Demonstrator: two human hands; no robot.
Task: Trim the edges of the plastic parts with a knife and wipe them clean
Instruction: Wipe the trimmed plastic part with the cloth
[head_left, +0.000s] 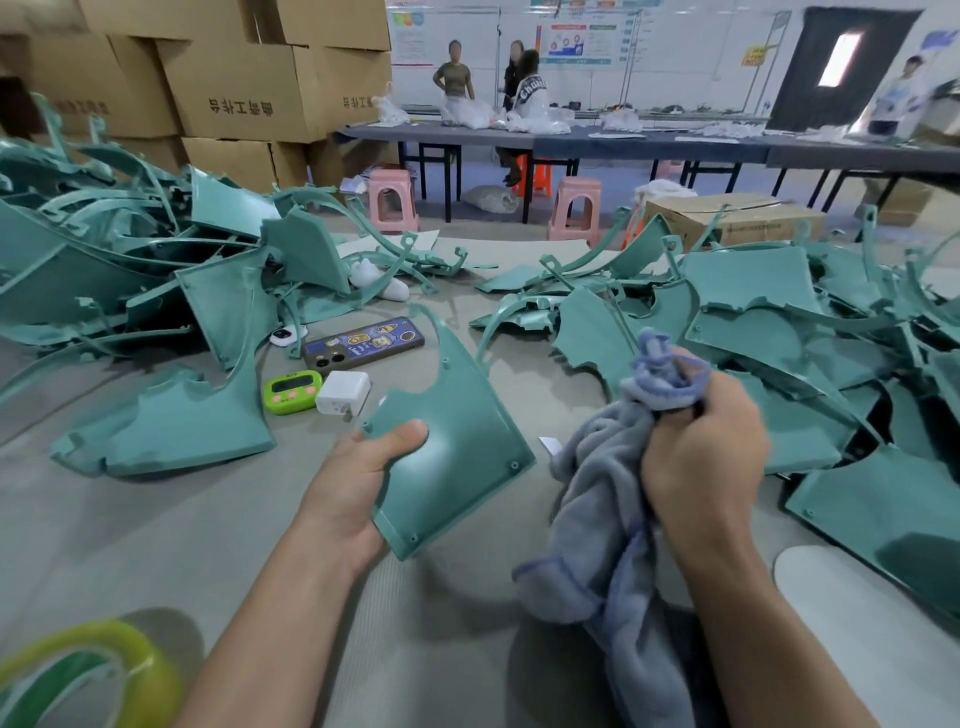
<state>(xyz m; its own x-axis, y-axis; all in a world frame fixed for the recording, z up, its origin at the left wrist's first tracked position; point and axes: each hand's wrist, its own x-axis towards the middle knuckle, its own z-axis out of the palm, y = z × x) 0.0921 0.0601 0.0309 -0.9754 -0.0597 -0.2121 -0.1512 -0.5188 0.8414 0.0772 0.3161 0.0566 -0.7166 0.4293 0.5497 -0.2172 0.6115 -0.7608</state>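
Observation:
My left hand (358, 478) grips a teal plastic panel (457, 447) by its near left edge, thumb on top, and holds it tilted above the grey mat. My right hand (701, 447) is curled around a bunched grey-blue cloth (608, 483), which hangs down just right of the panel, apart from it. No knife shows in view. More teal plastic parts lie heaped at the left (130, 270) and right (779, 338).
A phone (363, 343), a green timer (291, 392) and a white charger (343, 392) lie on the mat beyond the panel. A yellow-green tape roll (88, 675) sits at the near left. Cardboard boxes, pink stools and people at a long table stand behind.

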